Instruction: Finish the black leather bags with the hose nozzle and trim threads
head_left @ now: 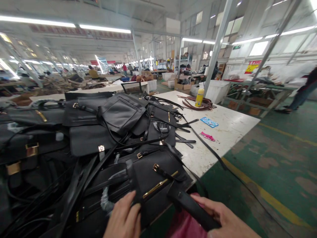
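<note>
My left hand (pixel 123 218) lies on the near side of a black bag (pixel 153 165), its fingers stretched forward and its thumb out of sight. Between the thumb and fingers of my right hand (pixel 223 216) is a thick black strap (pixel 192 206), held at the table's near edge. Its far end reaches the bag's corner; whether it is joined to the bag I cannot tell. The bag has a gold zipper (pixel 160 184) and a gold buckle (pixel 156 167). Crumpled clear plastic wrap (pixel 106 200) shows beside my left hand.
More black bags (pixel 121 112) with straps and gold fittings pile up leftward. On the white table (pixel 235 124) are a yellow bottle (pixel 199 96), brown straps (pixel 206 105), a blue-and-white card (pixel 209 122) and a pink tool (pixel 207 136). A person (pixel 305 89) stands far right.
</note>
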The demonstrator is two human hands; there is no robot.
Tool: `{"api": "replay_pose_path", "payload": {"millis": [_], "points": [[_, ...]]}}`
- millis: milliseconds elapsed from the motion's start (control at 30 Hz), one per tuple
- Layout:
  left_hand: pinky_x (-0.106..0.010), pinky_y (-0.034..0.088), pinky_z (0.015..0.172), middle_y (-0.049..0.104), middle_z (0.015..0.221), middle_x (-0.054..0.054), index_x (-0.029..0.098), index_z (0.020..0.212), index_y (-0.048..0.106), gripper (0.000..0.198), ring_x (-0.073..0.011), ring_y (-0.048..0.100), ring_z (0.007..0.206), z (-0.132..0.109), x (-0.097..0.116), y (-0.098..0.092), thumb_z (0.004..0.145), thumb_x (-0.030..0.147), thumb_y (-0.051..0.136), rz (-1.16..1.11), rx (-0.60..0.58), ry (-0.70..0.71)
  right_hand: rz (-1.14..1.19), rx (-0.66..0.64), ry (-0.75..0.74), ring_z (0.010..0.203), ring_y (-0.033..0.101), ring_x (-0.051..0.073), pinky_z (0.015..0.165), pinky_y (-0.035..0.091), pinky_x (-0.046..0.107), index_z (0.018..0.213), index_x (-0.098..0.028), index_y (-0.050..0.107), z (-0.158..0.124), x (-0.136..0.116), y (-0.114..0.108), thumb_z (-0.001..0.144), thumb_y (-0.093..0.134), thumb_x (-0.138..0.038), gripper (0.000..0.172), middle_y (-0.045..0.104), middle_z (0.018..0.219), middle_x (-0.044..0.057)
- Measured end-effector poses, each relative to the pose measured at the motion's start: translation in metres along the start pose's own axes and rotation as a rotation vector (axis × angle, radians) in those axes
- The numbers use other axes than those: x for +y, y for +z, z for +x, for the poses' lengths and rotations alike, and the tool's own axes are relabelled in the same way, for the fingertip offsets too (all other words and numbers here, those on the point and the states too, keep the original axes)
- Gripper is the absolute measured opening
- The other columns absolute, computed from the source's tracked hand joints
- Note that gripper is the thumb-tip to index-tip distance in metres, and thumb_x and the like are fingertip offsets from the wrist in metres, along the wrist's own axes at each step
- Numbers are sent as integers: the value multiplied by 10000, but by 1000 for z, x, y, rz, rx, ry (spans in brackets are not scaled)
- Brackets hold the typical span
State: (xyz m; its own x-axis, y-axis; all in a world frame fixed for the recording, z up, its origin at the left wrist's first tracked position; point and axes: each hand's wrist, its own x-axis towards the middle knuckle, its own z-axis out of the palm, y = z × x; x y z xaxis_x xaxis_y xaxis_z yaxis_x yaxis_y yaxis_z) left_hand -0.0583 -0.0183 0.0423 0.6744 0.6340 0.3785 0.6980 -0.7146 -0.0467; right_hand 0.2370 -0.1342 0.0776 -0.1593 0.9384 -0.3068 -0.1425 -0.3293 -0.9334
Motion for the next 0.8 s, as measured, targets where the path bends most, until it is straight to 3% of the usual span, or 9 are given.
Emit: {"api": "replay_pose_path", "payload": {"millis": [100,200,267,300,367,467,567,700,800], "points": [[-456,301,993,392,1321,-105,179,1188,460,459,-239,266,1258,61,52,20,762,41,363,-54,30,130,-12,-28,17,1127,459,240,937,364,310,1181,-274,521,-7,-1,-2,566,654,-65,663,544,1215,-16],[-546,211,1004,463,1268,-67,228,1199,448,471,-259,259,1260,91,70,42,768,53,371,-109,-41,108,54,41,-18,1013,552,238,863,441,307,1224,-235,477,-12,2,-15,569,692,-134,697,624,1082,20],[-549,165,1018,541,1176,-30,252,1150,490,405,-251,304,1237,89,70,53,780,110,410,-139,-72,104,78,126,-16,695,645,189,596,532,253,1295,-211,371,-15,5,-32,586,687,-203,776,666,865,23],[-528,156,1027,556,1156,-14,258,1147,491,396,-239,329,1223,84,69,57,782,123,419,-138,-68,124,76,161,-2,544,625,150,456,511,213,1320,-218,317,-16,7,-41,608,677,-237,798,656,798,13],[-467,150,1041,544,1182,9,256,1184,460,425,-208,366,1197,71,69,62,784,121,417,-103,-20,164,58,173,39,411,569,103,328,449,168,1340,-250,255,-16,9,-59,652,655,-271,796,630,771,3],[-409,123,1046,528,1209,20,245,1202,449,430,-187,386,1178,60,74,65,788,133,417,-52,67,155,34,105,110,439,596,117,329,471,182,1330,-288,261,-7,4,-73,655,650,-225,781,614,838,15],[-401,100,1049,572,1143,24,239,1143,505,370,-182,410,1152,61,79,66,790,155,428,-67,109,166,0,57,145,423,592,116,325,470,175,1328,-266,272,15,-9,-67,632,647,-177,795,627,788,10],[-400,99,1045,600,1092,27,239,1114,531,327,-179,445,1104,64,81,71,805,196,435,-109,164,159,-45,78,30,387,544,88,334,466,158,1333,-214,271,38,-26,-50,680,609,-193,735,614,630,-30],[-392,122,1019,606,1088,27,251,1108,538,315,-183,468,1063,61,81,74,810,233,437,-104,181,134,-36,107,13,402,552,87,335,472,160,1339,-250,247,32,-30,-50,682,608,-191,752,627,703,-21]]}}
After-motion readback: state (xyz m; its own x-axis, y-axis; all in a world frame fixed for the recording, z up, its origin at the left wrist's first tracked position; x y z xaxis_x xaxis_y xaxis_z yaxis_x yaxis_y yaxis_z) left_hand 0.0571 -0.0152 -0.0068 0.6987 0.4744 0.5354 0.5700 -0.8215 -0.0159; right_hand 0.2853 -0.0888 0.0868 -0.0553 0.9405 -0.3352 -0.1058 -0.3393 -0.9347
